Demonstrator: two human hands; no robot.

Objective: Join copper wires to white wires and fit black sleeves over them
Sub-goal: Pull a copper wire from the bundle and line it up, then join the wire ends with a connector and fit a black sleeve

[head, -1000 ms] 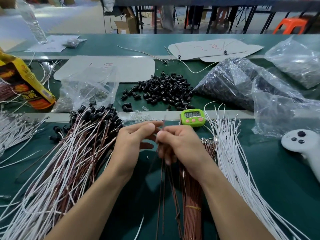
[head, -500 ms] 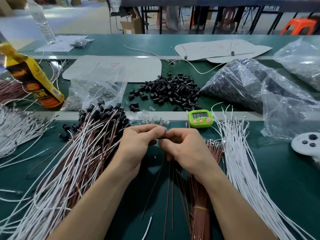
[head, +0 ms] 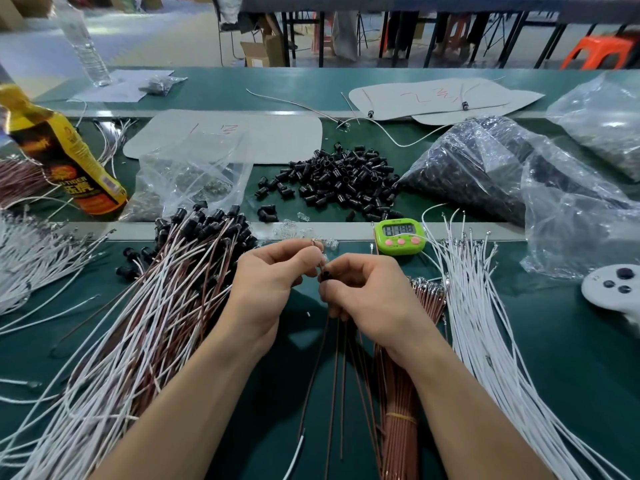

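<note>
Head view is showing us our two hands meeting in the middle, just over the green counter (head: 571,358). Our left hand (head: 273,289) is pinching the top of a thin wire (head: 313,242), and its shiny little tip is poking up past the fingers (head: 294,250). Our right hand (head: 367,299) is curling tight around a few copper wires (head: 334,375) and is pinching a small black sleeve (head: 325,276) between thumb and finger. The sleeve is sitting right below our left fingertips, almost touching them, so the right hand is the nearer one. The wires are running straight up and down, with their long ends hanging toward us. We are thinking the sleeve is needing a slide up along that line, toward the shiny tip. We cannot tell if the wire is already going through the sleeve, because our fingers are hiding it. More white wires (head: 485,323) are lying to the right, loose sleeves (head: 339,181) are waiting farther back, and finished wires (head: 156,306) are piling up on the left.
</note>
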